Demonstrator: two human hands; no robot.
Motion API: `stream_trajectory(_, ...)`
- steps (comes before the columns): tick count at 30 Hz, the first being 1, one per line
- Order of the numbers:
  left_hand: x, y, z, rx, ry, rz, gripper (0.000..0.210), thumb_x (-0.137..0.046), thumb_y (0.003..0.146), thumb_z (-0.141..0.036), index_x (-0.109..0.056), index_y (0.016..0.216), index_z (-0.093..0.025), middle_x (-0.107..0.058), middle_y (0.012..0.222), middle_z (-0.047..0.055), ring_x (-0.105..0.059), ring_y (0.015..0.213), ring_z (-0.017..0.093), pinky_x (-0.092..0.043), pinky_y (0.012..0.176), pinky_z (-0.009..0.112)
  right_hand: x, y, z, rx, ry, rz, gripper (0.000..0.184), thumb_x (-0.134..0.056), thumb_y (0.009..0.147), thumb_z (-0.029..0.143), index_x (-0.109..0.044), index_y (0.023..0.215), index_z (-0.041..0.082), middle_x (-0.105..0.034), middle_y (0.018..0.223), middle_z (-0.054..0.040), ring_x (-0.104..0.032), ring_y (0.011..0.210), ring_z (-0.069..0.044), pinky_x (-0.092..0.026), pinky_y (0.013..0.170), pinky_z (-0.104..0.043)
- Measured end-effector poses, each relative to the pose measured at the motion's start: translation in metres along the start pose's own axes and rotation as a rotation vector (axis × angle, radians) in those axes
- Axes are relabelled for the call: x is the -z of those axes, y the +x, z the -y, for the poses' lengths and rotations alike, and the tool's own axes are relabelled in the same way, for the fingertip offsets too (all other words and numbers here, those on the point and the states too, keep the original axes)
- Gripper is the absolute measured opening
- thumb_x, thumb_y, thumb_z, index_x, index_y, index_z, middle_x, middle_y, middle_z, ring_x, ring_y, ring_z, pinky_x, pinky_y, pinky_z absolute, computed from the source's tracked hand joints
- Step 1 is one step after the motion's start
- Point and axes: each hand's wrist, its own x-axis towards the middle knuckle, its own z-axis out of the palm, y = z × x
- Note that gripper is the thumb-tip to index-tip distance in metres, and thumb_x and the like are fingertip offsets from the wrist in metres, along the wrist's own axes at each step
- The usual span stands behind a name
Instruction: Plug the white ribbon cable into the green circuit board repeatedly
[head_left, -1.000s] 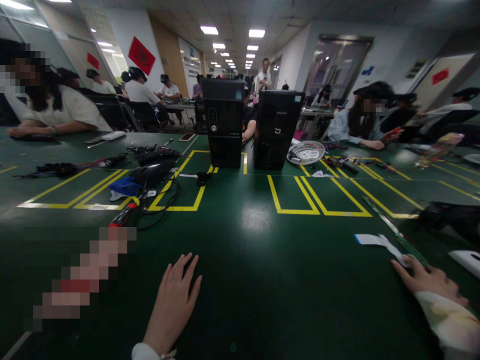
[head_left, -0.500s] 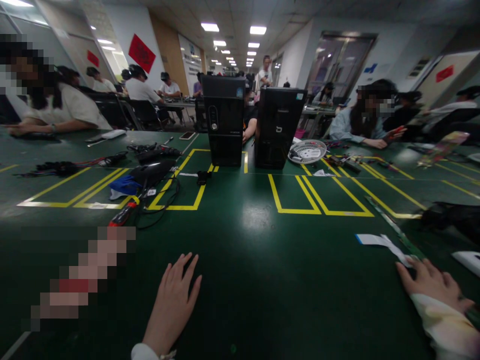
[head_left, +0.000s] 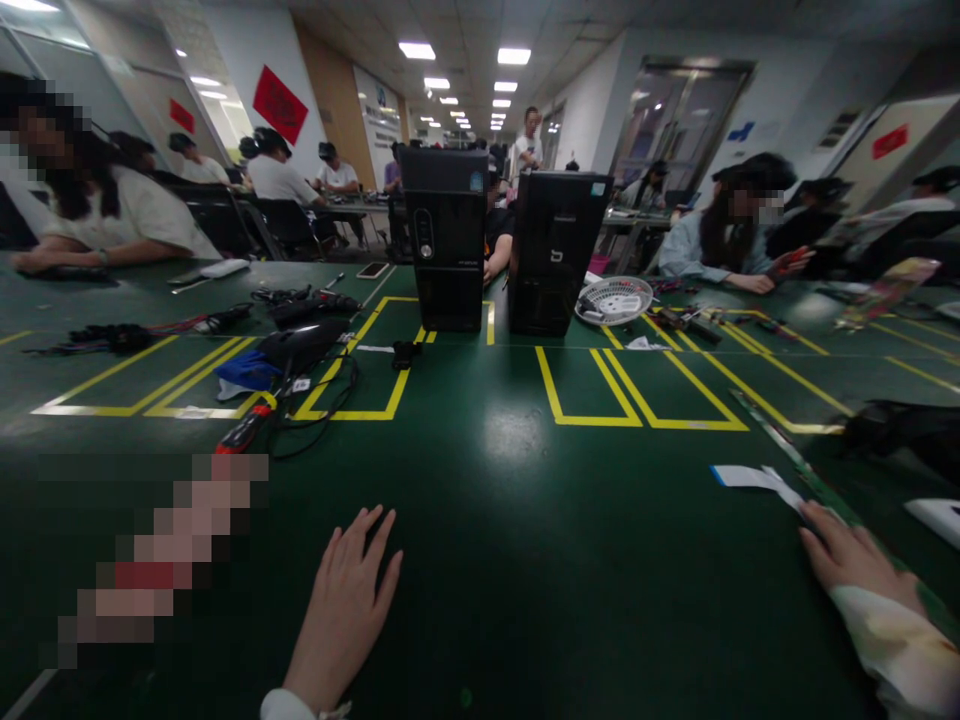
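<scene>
My left hand (head_left: 346, 595) lies palm down on the green table, fingers stretched and a little apart, with nothing in it. At the right, my right hand (head_left: 862, 560) is closed at the near edge of a long, narrow green circuit board (head_left: 806, 465); its fingertips are partly hidden. A white flat ribbon cable (head_left: 750, 478) with a blue end runs out from the board beside those fingers and rests on the tabletop.
Two black computer towers (head_left: 448, 240) (head_left: 559, 255) stand ahead. Left are a red-and-black handled tool (head_left: 244, 430), black cables (head_left: 330, 410) and a blurred patch. A white round basket (head_left: 615, 302) and yellow tape outlines (head_left: 600, 422) lie beyond. Several people sit around.
My right hand has shifted slightly right, and its fingers have drawn in along the circuit board. The left hand stays put. The view has moved very slightly.
</scene>
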Motion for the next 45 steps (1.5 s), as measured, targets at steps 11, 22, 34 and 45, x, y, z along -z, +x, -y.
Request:
stream_trajectory(11, 0.002, 0.001, -0.003, -0.009, 0.009, -0.024, 0.052, -0.034, 0.094, -0.043, -0.043, 0.137, -0.016, -0.046, 0.140, 0.014, -0.039, 0.133, 0.028, -0.032, 0.108, 0.051, 0.004, 0.005, 0.003, 0.043, -0.063, -0.026, 0.064, -0.010, 0.091, 0.046, -0.049, 0.130, 0.015, -0.042, 0.135, -0.0235, -0.032, 0.130, -0.040, -0.031, 0.089, -0.071)
stream_trajectory(22, 0.001, 0.001, -0.001, 0.007, 0.007, 0.017, 0.054, -0.034, 0.093, -0.044, -0.042, 0.138, -0.016, -0.044, 0.142, 0.014, -0.037, 0.134, 0.029, -0.031, 0.108, 0.053, 0.005, -0.006, 0.000, 0.113, -0.105, -0.179, 0.067, -0.013, 0.087, 0.050, -0.056, 0.119, 0.010, -0.052, 0.123, -0.0192, -0.045, 0.122, -0.033, -0.036, 0.103, -0.040)
stream_trajectory(34, 0.002, 0.001, -0.003, 0.012, -0.002, -0.028, 0.052, -0.034, 0.093, -0.042, -0.046, 0.136, -0.015, -0.047, 0.140, 0.014, -0.039, 0.133, 0.028, -0.031, 0.108, 0.052, -0.031, -0.018, 0.000, 0.401, -0.014, -0.195, 0.061, -0.025, 0.084, 0.050, -0.061, 0.112, 0.009, -0.055, 0.126, -0.0194, -0.051, 0.118, -0.033, -0.039, 0.101, -0.051)
stream_trajectory(45, 0.003, 0.002, -0.004, 0.010, 0.016, -0.010, 0.053, -0.032, 0.093, -0.044, -0.045, 0.136, -0.014, -0.046, 0.140, 0.014, -0.039, 0.133, 0.028, -0.032, 0.108, 0.052, -0.064, -0.131, 0.148, 1.027, 0.092, -0.266, 0.039, -0.038, 0.094, 0.034, -0.057, 0.125, 0.018, -0.051, 0.134, -0.0111, -0.045, 0.126, -0.023, -0.043, 0.101, -0.045)
